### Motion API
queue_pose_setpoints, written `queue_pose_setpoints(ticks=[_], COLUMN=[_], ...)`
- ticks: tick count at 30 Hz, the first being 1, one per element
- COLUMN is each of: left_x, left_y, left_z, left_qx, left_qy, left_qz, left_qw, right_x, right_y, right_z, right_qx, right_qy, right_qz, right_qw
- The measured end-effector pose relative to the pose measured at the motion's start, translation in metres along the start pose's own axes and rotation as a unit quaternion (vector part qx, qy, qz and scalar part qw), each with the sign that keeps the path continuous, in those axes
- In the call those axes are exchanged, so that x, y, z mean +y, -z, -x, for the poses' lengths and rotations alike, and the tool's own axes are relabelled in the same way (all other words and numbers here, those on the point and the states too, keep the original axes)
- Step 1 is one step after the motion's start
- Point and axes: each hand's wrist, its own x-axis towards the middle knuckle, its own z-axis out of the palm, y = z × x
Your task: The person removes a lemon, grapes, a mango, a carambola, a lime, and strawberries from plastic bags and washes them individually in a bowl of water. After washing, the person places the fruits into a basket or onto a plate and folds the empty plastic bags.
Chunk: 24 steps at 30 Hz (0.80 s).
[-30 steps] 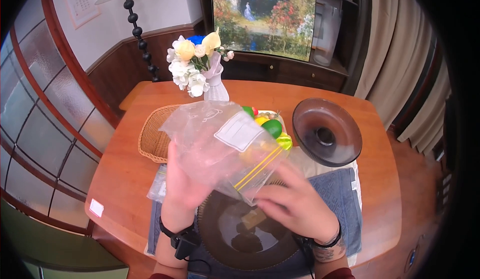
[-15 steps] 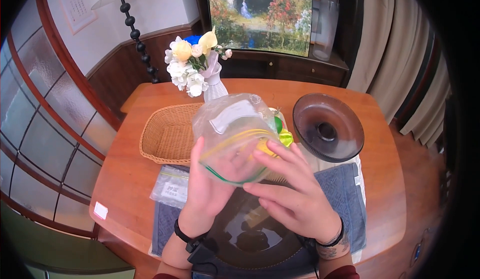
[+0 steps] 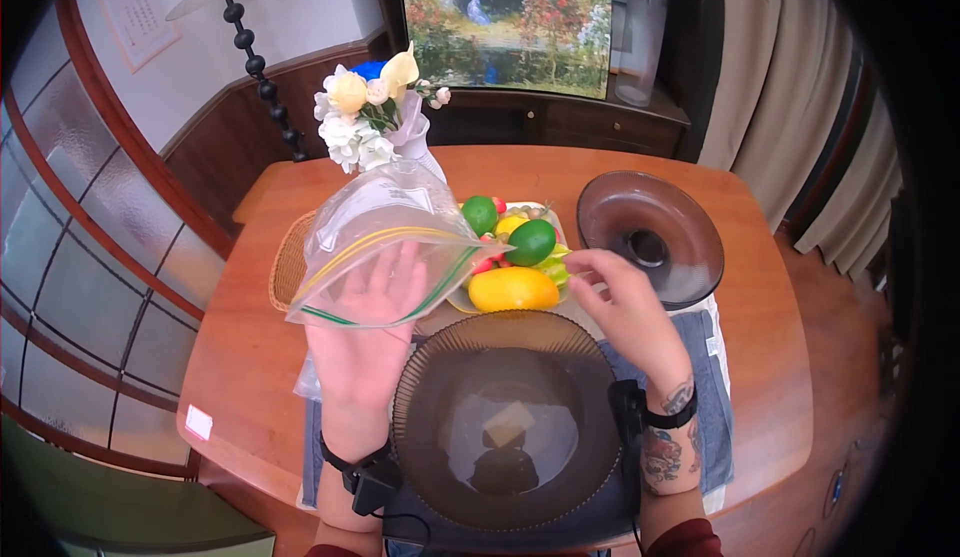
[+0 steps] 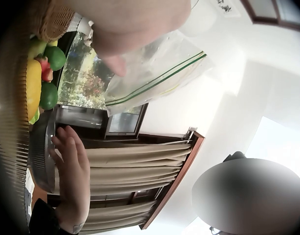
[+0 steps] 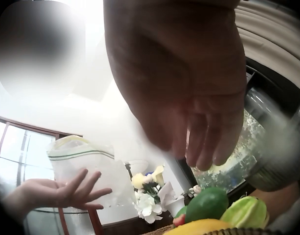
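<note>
A clear zip bag (image 3: 385, 212), its mouth wide apart between a yellow and a green strip, stands over my left hand (image 3: 360, 357). That palm faces up with straight fingers, seen through the plastic; whether they are inside the bag I cannot tell. In the right wrist view the left hand's fingers (image 5: 84, 191) spread near the bag (image 5: 76, 164). My right hand (image 3: 630, 312) is off the bag, holding nothing, fingers loosely bent, just right of the fruit. A yellow fruit (image 3: 513, 289), green fruits (image 3: 532, 242) and small red ones lie together on a light tray.
A large dark ribbed glass bowl (image 3: 500, 367) stands in front, on blue cloth (image 3: 712, 397). Another dark glass dish (image 3: 690, 232) is at the right. Behind the bag are a wicker basket (image 3: 290, 267) and a vase of flowers (image 3: 350, 137). Another plastic bag (image 3: 307, 379) lies partly hidden at the left.
The bag and left hand have moved left, uncovering the fruit. My right hand has let go of the bag's edge and moved right. The bag's mouth now gapes wide.
</note>
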Motion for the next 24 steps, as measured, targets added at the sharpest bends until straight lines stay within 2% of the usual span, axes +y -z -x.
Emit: queue_pose_setpoints(ticks=[3, 7, 9, 13, 15, 16, 18, 19, 21, 22, 24], left_x=[0.006, 0.014, 0.019, 0.029, 0.032, 0.033, 0.033, 0.033, 0.031, 0.032, 0.032], left_y=[0.006, 0.008, 0.011, 0.015, 0.015, 0.016, 0.018, 0.016, 0.011, 0.011, 0.012], left_z=[-0.002, -0.003, -0.003, -0.004, -0.002, -0.002, -0.002, -0.001, 0.000, 0.000, 0.000], left_qx=[0.007, 0.000, 0.004, -0.008, 0.021, 0.021, 0.045, 0.046, 0.055, 0.057, 0.063], left_qy=[0.004, 0.020, -0.007, -0.044, -0.053, -0.057, -0.057, -0.061, -0.067, -0.070, -0.074], left_qz=[0.010, 0.039, 0.017, -0.001, 0.007, 0.013, -0.002, 0.002, -0.010, -0.006, -0.025], left_qw=[1.000, 0.999, 1.000, 0.999, 0.998, 0.998, 0.997, 0.997, 0.996, 0.996, 0.995], right_x=[0.013, 0.002, 0.000, -0.014, -0.010, -0.010, -0.011, -0.009, -0.006, -0.004, -0.004], right_y=[-0.007, 0.011, 0.018, 0.011, 0.001, -0.004, -0.018, -0.027, -0.049, -0.060, -0.079], right_z=[-0.001, -0.001, -0.004, -0.018, -0.037, -0.047, -0.066, -0.075, -0.089, -0.090, -0.092], right_qx=[-0.097, -0.107, -0.089, -0.130, -0.171, -0.176, -0.204, -0.209, -0.231, -0.235, -0.208], right_qy=[-0.037, -0.029, -0.079, -0.072, -0.014, -0.012, 0.063, 0.065, 0.117, 0.119, 0.112], right_qz=[0.049, 0.013, -0.149, -0.114, -0.057, -0.052, 0.122, 0.125, 0.239, 0.242, 0.381], right_qw=[0.993, 0.994, 0.982, 0.982, 0.984, 0.983, 0.969, 0.968, 0.936, 0.934, 0.894])
